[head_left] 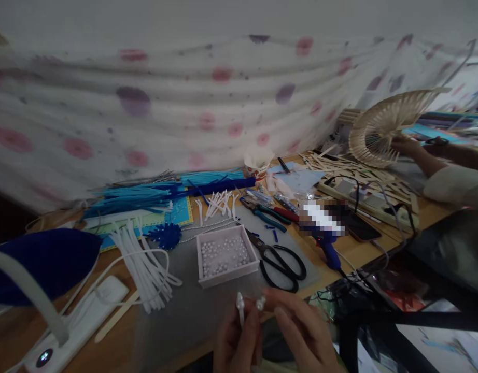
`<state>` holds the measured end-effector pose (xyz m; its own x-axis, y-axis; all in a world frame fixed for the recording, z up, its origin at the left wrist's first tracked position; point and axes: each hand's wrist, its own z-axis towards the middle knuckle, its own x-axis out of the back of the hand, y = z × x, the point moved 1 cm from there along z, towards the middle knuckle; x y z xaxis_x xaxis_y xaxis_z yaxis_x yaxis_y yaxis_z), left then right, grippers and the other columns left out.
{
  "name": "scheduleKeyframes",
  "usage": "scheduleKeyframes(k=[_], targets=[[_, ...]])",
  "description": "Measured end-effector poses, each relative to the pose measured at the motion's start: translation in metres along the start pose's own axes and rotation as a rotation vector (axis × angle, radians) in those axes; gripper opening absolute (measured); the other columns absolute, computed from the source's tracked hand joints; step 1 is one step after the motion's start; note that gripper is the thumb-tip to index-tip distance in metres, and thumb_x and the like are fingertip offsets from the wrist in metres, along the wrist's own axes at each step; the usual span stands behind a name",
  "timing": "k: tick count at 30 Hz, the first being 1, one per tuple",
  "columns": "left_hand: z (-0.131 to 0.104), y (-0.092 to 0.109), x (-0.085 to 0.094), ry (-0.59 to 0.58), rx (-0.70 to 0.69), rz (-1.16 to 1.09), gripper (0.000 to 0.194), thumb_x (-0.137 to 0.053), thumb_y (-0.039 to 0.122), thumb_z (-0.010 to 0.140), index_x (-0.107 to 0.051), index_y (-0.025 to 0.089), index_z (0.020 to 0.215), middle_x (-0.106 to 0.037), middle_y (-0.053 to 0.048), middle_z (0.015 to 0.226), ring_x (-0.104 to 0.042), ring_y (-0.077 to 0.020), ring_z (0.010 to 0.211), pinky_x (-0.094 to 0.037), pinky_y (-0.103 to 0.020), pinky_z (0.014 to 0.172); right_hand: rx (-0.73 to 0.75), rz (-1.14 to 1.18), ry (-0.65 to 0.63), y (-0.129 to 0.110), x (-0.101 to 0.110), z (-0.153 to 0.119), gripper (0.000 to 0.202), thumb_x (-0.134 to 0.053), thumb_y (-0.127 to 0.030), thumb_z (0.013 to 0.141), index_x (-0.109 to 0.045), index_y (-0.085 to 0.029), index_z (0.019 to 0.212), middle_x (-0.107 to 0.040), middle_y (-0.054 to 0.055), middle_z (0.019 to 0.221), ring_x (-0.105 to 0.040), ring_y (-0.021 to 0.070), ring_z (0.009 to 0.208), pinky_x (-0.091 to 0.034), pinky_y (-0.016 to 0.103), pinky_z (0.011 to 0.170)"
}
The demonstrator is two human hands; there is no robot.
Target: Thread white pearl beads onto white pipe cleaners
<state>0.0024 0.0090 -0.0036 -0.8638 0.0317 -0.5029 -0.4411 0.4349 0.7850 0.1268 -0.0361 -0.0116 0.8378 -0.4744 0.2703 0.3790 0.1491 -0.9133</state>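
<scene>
At the bottom of the head view, my left hand pinches a short white stem with a pearly tip pointing up. My right hand is close beside it, fingers bent together. A small shiny pearl piece sits at the right fingertips, near my left thumb; which fingers bear it is hard to tell. Just beyond my hands stands a pale box of small pearl beads. Black-handled scissors lie right of the box.
White pipe cleaners, a blue tinsel-like bundle and white-tipped stems lie left and behind. Pliers, a blue glue gun and a phone are right. A lamp base stands left. Another person's arm holds a wooden-stick fan.
</scene>
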Motion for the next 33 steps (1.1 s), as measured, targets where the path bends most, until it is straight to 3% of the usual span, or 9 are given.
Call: scheduleKeyframes(k=[4,7,10,19,24,29,33], targets=[[-0.001,0.006,0.000,-0.053,0.006,0.054,0.057,-0.085,0.069,0.065,-0.062,0.018,0.069,-0.036,0.011,0.044,-0.024,-0.0038,0.043,-0.020,-0.018,0.046,0.126,0.231,-0.019,-0.011,0.002,0.027,0.025,-0.068,-0.036,0.096,-0.075,-0.037,0.119,-0.082,0.005,0.110,-0.079,0.0220,0.098,-0.065,0.030,0.085],[-0.002,0.011,-0.001,-0.101,0.034,0.086,0.060,-0.085,0.072,0.062,-0.058,0.018,0.067,-0.037,0.011,0.046,-0.023,-0.0038,0.044,-0.018,-0.020,0.047,0.109,0.359,0.003,-0.023,0.000,0.042,0.008,-0.074,-0.034,0.091,-0.079,-0.030,0.095,-0.082,0.006,0.099,-0.079,0.0210,0.090,-0.065,0.027,0.077],[-0.004,0.014,-0.003,-0.138,0.040,0.107,0.061,-0.083,0.074,0.062,-0.056,0.019,0.066,-0.035,0.011,0.047,-0.022,-0.0039,0.044,-0.017,-0.021,0.047,0.069,0.402,-0.024,-0.030,-0.001,0.049,0.014,-0.077,-0.035,0.088,-0.076,-0.025,0.078,-0.079,0.007,0.090,-0.076,0.0198,0.079,-0.062,0.025,0.065],[-0.005,0.015,-0.003,-0.130,0.044,0.103,0.061,-0.083,0.074,0.063,-0.055,0.020,0.067,-0.034,0.011,0.048,-0.021,-0.0041,0.045,-0.017,-0.021,0.047,0.050,0.405,-0.046,-0.026,-0.001,0.049,0.023,-0.078,-0.040,0.087,-0.069,-0.023,0.073,-0.071,0.006,0.090,-0.067,0.0168,0.075,-0.058,0.024,0.066],[-0.005,0.018,-0.003,-0.147,0.030,0.122,0.060,-0.081,0.075,0.065,-0.055,0.020,0.067,-0.032,0.012,0.048,-0.018,-0.0053,0.045,-0.019,-0.021,0.047,0.096,0.308,-0.091,-0.021,-0.004,0.047,0.019,-0.068,-0.036,0.095,-0.063,-0.024,0.081,-0.069,0.005,0.096,-0.066,0.0179,0.081,-0.056,0.026,0.069],[-0.005,0.018,-0.001,-0.118,0.011,0.145,0.061,-0.080,0.075,0.066,-0.055,0.020,0.068,-0.032,0.010,0.053,-0.023,-0.0070,0.050,-0.020,-0.022,0.049,0.264,-0.009,-0.218,-0.019,0.002,0.047,0.012,-0.049,-0.023,0.104,-0.056,-0.026,0.094,-0.062,0.004,0.106,-0.062,0.0179,0.096,-0.051,0.028,0.083],[-0.003,0.015,0.005,-0.071,-0.053,0.223,0.061,-0.077,0.076,0.069,-0.054,0.020,0.067,-0.033,0.008,0.059,-0.027,-0.0101,0.057,-0.023,-0.024,0.053,0.377,-0.156,-0.347,-0.025,0.007,0.054,0.017,-0.042,-0.016,0.104,-0.051,-0.025,0.091,-0.058,0.003,0.094,-0.059,0.0164,0.087,-0.049,0.026,0.075]])
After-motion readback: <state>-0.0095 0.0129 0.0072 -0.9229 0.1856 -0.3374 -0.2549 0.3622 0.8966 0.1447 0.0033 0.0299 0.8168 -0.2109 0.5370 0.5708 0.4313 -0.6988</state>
